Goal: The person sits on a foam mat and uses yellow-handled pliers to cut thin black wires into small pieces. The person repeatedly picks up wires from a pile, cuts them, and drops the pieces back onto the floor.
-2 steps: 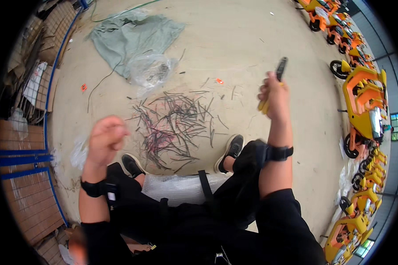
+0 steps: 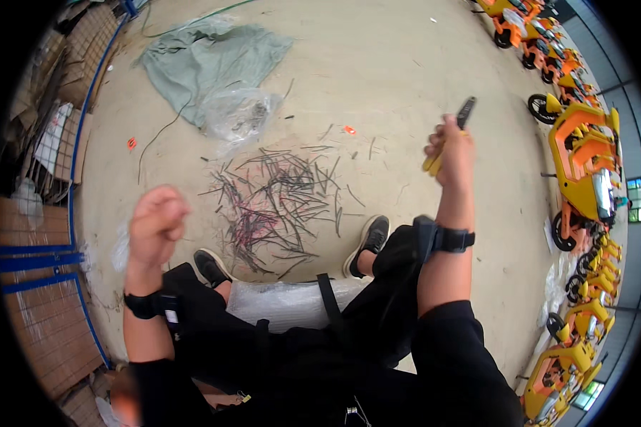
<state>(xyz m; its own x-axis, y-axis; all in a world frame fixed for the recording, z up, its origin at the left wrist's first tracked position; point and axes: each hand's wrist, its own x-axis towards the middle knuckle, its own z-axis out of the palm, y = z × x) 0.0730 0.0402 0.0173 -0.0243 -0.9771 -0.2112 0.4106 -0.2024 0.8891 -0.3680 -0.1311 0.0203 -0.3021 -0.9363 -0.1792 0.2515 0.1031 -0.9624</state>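
Note:
My right hand [image 2: 454,153] is wrapped round pliers with yellow handles and a long dark head [image 2: 466,110], held up over the floor at the right. My left hand [image 2: 158,222] hovers at the left with its fingers curled in; whatever it may hold is hidden. Between the two, on the floor, lies a loose heap of short dark strips [image 2: 281,192], like cut bits of cable or sleeving, with thin pinkish-red pieces [image 2: 258,226] mixed in. Neither hand touches the heap.
Beyond the heap lie a clear plastic bag [image 2: 238,117] and a grey-green cloth [image 2: 206,60]. Blue-framed mesh [image 2: 78,149] with cardboard behind it lines the left. Yellow and orange scooters [image 2: 584,164] stand along the right. Bubble wrap [image 2: 285,304] lies beneath me.
My left hand has shifted slightly left. My right hand has moved a little right and down with the pliers, whose head tilts further right.

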